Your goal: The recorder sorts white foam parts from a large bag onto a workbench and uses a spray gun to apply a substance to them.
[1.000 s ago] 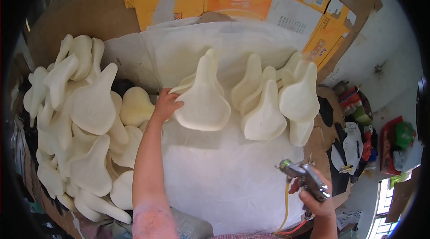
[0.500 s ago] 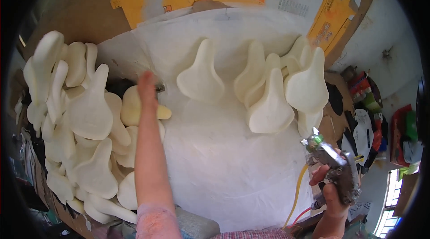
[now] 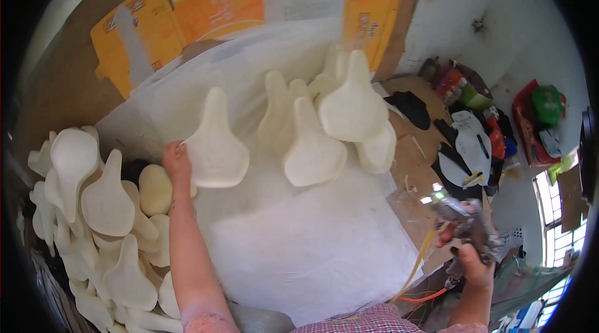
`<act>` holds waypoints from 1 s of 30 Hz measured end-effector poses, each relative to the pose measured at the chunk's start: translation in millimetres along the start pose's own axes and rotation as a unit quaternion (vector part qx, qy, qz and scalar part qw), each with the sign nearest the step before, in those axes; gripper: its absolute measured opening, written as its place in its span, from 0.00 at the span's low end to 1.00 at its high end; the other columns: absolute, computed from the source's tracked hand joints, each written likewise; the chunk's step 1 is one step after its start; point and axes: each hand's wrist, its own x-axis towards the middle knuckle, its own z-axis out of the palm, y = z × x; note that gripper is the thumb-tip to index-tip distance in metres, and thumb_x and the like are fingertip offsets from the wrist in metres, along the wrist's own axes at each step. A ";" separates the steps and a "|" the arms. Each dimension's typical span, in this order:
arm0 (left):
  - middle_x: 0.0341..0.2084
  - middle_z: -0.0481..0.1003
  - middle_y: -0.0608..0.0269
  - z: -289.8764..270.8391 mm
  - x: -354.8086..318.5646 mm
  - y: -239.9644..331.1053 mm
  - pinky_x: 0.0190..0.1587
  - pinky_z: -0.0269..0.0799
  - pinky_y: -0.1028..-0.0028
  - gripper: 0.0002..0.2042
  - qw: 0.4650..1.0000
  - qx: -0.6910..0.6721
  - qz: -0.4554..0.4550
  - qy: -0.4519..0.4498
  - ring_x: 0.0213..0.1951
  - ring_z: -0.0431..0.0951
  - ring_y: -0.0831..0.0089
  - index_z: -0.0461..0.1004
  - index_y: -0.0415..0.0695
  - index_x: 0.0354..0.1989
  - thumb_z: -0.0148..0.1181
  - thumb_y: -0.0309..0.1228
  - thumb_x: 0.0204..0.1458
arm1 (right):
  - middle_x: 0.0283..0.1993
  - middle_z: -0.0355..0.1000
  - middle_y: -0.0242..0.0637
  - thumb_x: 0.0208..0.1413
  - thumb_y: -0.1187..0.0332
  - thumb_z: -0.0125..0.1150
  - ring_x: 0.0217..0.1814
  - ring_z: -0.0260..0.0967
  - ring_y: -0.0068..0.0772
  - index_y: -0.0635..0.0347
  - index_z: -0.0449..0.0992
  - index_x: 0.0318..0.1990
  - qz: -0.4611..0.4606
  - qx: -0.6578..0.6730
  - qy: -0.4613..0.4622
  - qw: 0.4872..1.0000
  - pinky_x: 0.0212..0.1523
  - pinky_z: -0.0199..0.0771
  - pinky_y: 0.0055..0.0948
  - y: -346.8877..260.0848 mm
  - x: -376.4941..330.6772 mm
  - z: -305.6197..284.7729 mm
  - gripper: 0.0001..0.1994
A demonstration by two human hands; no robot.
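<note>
My left hand [image 3: 177, 159] reaches out to a cream foam bicycle saddle pad [image 3: 218, 152]. The fingers are curled at the pad's left edge, seemingly pinching it, though their tips are partly hidden. Right of this pad stand more pale saddle pads, including a front one [image 3: 315, 155] and a taller one [image 3: 353, 105], overlapping in a cluster. On the right, my right hand [image 3: 473, 263] is wrapped round a grimy metal spray gun [image 3: 465, 220]. Its nozzle points up and to the left; a yellow hose [image 3: 417, 264] and an orange-red hose [image 3: 427, 298] run down from the gun's area.
A heap of saddle pads [image 3: 128, 270] fills the left side, beside my forearm. White sheeting [image 3: 293, 239] covers the work surface. Flattened yellow cartons [image 3: 215, 11] line the back. To the right lie dark cut pieces [image 3: 409, 108] and assorted clutter on brown board.
The view has swung to the right. My left hand has gone from above the heap to the edge of the single saddle pad. The right hand still holds the spray gun.
</note>
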 end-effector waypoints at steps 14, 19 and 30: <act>0.33 0.74 0.68 164.5 -52.1 219.2 0.41 0.67 0.77 0.09 0.896 -0.355 -0.145 -0.226 0.36 0.71 0.78 0.75 0.41 0.40 0.57 0.29 0.52 | 0.35 0.71 0.39 0.48 0.73 0.61 0.35 0.70 0.25 0.70 0.63 0.55 0.100 0.040 0.010 0.994 0.38 0.74 0.26 -1.2 -49.8 -106.5 0.26; 0.33 0.74 0.66 217.6 -53.1 248.8 0.41 0.66 0.76 0.07 0.916 -0.241 -0.069 -0.314 0.36 0.71 0.76 0.77 0.43 0.36 0.59 0.30 0.50 | 0.37 0.72 0.38 0.49 0.72 0.63 0.40 0.70 0.25 0.68 0.63 0.56 0.130 0.036 -0.046 0.990 0.42 0.72 0.25 23.3 -48.6 -122.5 0.26; 0.42 0.71 0.62 -21.4 20.4 189.6 0.48 0.68 0.67 0.17 0.864 -0.441 -0.223 0.096 0.44 0.71 0.68 0.67 0.43 0.49 0.48 0.40 0.57 | 0.37 0.71 0.35 0.49 0.71 0.64 0.38 0.68 0.21 0.66 0.64 0.56 0.156 0.027 -0.147 0.976 0.40 0.70 0.22 58.9 -16.6 -121.7 0.26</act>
